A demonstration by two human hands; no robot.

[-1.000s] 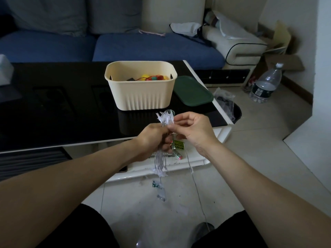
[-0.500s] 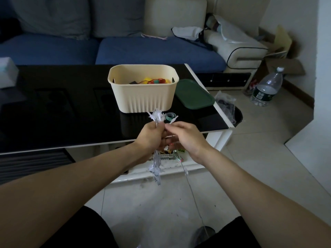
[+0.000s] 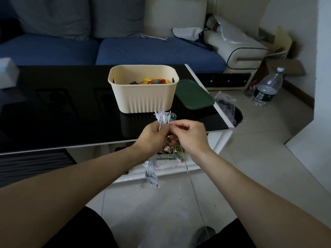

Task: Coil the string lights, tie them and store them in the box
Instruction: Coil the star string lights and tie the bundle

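**Both hands on the bundled lights, just short of the table edge**

The left hand (image 3: 152,138) has its grip curled tight around the middle of a bundle of clear, spiky plastic string lights (image 3: 162,116); a tuft of the little bulbs sticks up above the fist, and the rest of the bundle hangs below it toward the pale tiled floor (image 3: 250,167). The right hand (image 3: 189,136) sits just beside the left, touching it at the fingertips, with thumb and forefinger pinching a thin wire (image 3: 192,183) at the bundle. From that pinch the wire trails down past the wrist to the floor between the person's knees.

Just behind the tuft, a small teal roll of tape (image 3: 173,116) stands on the glossy black glass table (image 3: 62,108). Farther back on the same table is the cream ribbed plastic box (image 3: 143,97), open at the top, with a tangle of red, yellow and green things inside. Its dark green flat lid (image 3: 194,94) lies beside it to the right, near the table's corner.

Under the tabletop, a white lower shelf (image 3: 168,169) carries some small colourful clutter that I can't make out. Beyond the table runs a blue sofa (image 3: 152,51) with grey cushions. A clear plastic water bottle (image 3: 266,88) stands on the floor at the right, and a dark bin with a plastic bag (image 3: 228,106) sits by the table's corner.
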